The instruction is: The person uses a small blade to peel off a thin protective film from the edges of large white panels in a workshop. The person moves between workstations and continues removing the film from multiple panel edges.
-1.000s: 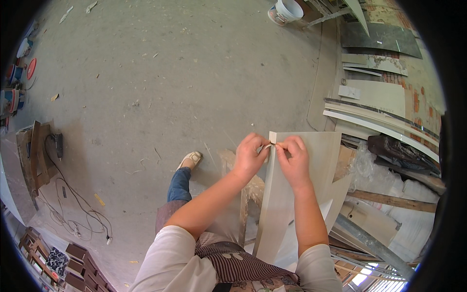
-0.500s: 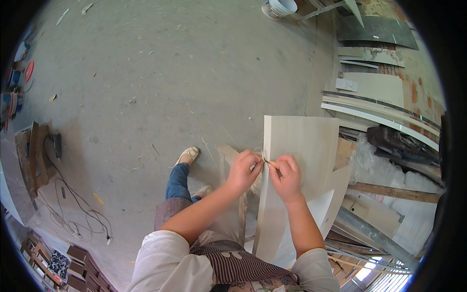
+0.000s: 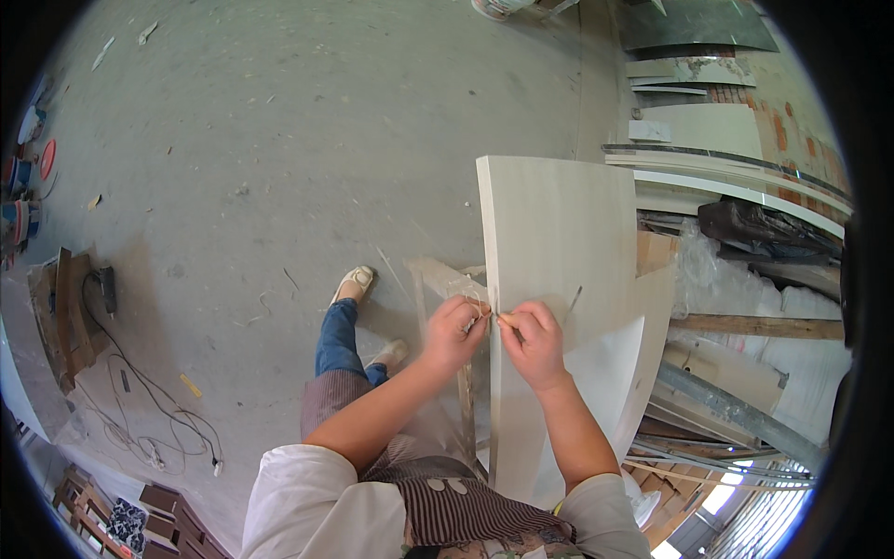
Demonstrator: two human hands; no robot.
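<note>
A long pale wood-grain panel (image 3: 559,214) lies in front of me to the right, its narrow left edge facing my left hand. At that edge my left hand (image 3: 456,328) is closed in a pinch, with a thin pale strip (image 3: 482,312) curling at its fingertips. My right hand (image 3: 531,343) rests over the panel beside it, thumb and finger pinched together at the same edge. What its fingertips hold is too small to make out. On the panel, just right of my right hand, shows a slim dark sliver (image 3: 575,298).
A wooden support (image 3: 466,410) stands under the panel's left side. At left, a dark power tool (image 3: 108,291) with a cable lies by boards (image 3: 70,321). Stacked panels (image 3: 708,130), plastic wrap (image 3: 722,279) and a metal bar (image 3: 736,415) fill the right. A bucket (image 3: 498,7) stands far off.
The panel and both hands now appear shifted left in view. The small dark, tan-ended thing at my right fingertips no longer shows there, and a dark sliver shows on the panel.
</note>
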